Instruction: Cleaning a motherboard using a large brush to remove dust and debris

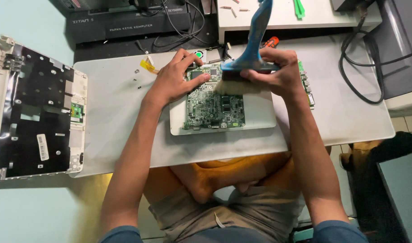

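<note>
Green circuit board (213,104): centre of the worktop (341,112), lying on a pale tray (260,118); left hand (175,78) at 10 o'clock of it, fingers spread, pressing its top edge; right hand (278,72) at 1 o'clock, fingers closed around a blue-handled brush (251,54), bristles touching the board; opened laptop casing (35,110) at 9 o'clock.

Worktop (120,135) near edge and left part bare, free passage; right part open up to black cable loop (350,81); far edge blocked by keyboard box (125,24), cables; laptop shell (35,108) overhangs left edge
</note>
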